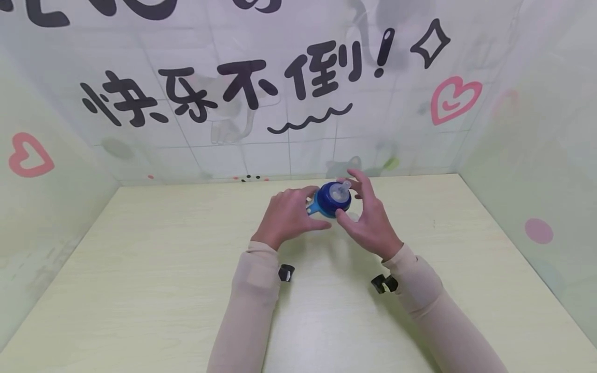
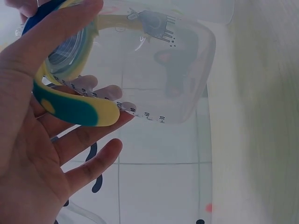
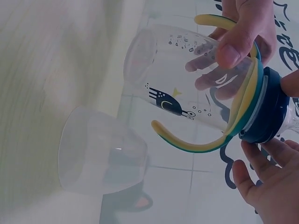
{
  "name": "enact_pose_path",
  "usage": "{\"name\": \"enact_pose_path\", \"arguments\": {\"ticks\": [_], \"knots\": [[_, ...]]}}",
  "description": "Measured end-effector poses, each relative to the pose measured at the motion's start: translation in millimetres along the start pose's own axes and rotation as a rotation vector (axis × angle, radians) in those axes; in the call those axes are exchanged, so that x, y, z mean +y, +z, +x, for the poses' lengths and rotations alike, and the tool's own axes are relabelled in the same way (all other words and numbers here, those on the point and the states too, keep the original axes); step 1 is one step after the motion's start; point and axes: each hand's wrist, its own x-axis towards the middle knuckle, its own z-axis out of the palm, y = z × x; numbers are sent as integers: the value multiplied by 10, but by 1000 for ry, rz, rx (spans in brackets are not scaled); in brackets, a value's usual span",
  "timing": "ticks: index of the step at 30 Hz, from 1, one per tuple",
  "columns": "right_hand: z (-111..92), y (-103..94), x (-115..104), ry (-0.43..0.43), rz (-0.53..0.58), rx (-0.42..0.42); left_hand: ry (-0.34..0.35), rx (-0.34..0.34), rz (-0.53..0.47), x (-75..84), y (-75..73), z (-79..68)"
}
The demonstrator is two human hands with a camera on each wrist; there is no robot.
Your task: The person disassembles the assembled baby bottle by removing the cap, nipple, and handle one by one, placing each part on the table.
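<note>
Feeding bottle of clear plastic [image 3: 175, 74], printed with dark animal figures and measuring marks; 2 curved yellow-and-teal handles [image 3: 187, 143], round dark-blue collar [image 3: 267, 107], clear teat [image 1: 345, 186] uppermost. Held tilted over the desk, near its far edge, between 2 hands.

Left hand [image 1: 291, 215]: fingers curled round the bottle's body beside 1 handle, thumb across the front. Right hand [image 1: 370, 223]: fingers and thumb pinching the collar.

Cap of frosted, translucent plastic, cup-shaped [image 3: 103, 154]: on the desk, near the bottle, apart from both hands.

2 beige sleeves [image 1: 254, 300], with 1 small black fitting [image 1: 286, 273] at each wrist.

Desk [image 1: 177, 259]: pale yellowish wood-grain top, wide, its far edge meeting the back wall; soft shadows beneath the forearms.

Back wall [image 1: 261, 155]: whitish, with a grid of thin lines. Bears a row of 4 bold black characters [image 1: 252, 96] and 1 exclamation mark, 1 wavy black line [image 1: 309, 120], 1 black 4-pointed star outline [image 1: 416, 49], 1 pink heart with a smile.

Left side wall [image 1: 56, 217]: pale, 1 pink heart outline. Right side wall [image 1: 513, 171]: pale greenish, 1 mauve oval [image 1: 539, 231].
</note>
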Motion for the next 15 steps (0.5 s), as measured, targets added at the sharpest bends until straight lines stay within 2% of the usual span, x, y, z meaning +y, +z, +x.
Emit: {"name": "enact_pose_path", "arguments": {"ticks": [9, 15], "knots": [[-5, 9, -13, 9, 6, -12, -6, 3, -9, -5, 4, -2], [-13, 23, -43, 34, -52, 41, -9, 9, -20, 4, 6, -6]]}}
